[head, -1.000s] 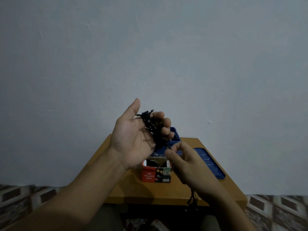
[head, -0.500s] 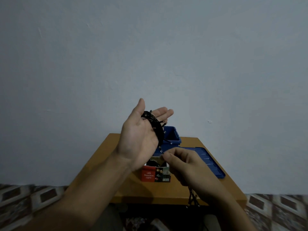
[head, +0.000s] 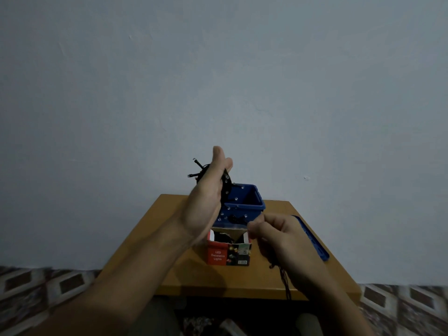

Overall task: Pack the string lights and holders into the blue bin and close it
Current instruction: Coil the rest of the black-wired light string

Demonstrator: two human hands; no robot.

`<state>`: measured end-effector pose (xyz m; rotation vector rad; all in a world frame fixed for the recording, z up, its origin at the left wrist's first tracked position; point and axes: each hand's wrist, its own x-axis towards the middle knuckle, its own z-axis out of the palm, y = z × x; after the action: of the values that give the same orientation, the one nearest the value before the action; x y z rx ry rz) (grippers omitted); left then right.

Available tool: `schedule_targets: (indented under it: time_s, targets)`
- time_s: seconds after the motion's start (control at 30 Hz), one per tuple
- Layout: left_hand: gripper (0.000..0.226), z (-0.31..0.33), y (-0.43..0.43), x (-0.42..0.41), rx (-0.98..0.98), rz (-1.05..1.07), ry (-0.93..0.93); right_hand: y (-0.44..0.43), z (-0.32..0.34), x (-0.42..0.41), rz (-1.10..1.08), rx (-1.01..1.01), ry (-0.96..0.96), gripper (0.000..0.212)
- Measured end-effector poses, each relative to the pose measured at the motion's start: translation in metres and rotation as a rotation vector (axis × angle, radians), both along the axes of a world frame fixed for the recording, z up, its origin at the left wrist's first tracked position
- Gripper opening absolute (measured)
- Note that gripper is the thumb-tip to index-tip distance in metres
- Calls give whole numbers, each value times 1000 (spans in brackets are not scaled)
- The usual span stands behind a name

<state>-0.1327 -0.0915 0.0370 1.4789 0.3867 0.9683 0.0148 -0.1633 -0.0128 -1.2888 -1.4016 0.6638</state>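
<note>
My left hand (head: 208, 195) is raised edge-on above the table, with a black coil of string lights (head: 225, 184) wound around it; bulb ends stick out to its left. My right hand (head: 278, 235) is curled and pinches the loose strand, which trails down past the wrist and over the table's front edge. The blue bin (head: 247, 202) stands open behind both hands, with some light bulbs inside it. Its blue lid (head: 315, 241) lies flat to the right, partly hidden by my right hand.
A red LED lights box (head: 228, 253) stands open near the front of the small wooden table (head: 145, 263), just below my hands. A plain wall rises behind the table. Patterned floor shows at both lower corners.
My left hand has turned from palm-up to edge-on with the coil around it. My right hand has moved right and down, drawing the strand along.
</note>
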Motion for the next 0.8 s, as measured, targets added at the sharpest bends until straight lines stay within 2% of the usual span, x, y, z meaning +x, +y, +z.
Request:
schedule_targets:
  time_s: [0.2,0.3,0.43,0.63,0.8]
  targets:
    - [120,-10,16,1,66,23,296,-2,8,0,15,71,2,35]
    - [107,-8,15,-2,90,23,385,-7,13,5,-10,128,70,37]
    - [90,-4,11,-8,114,50,492,-11,21,13,68,119,151,30]
    - [104,-2,6,-11,113,-66,583,-16,33,16,206,136,40,36]
    - [104,-2,1,-8,170,-55,684,-17,39,8,190,193,-61,30]
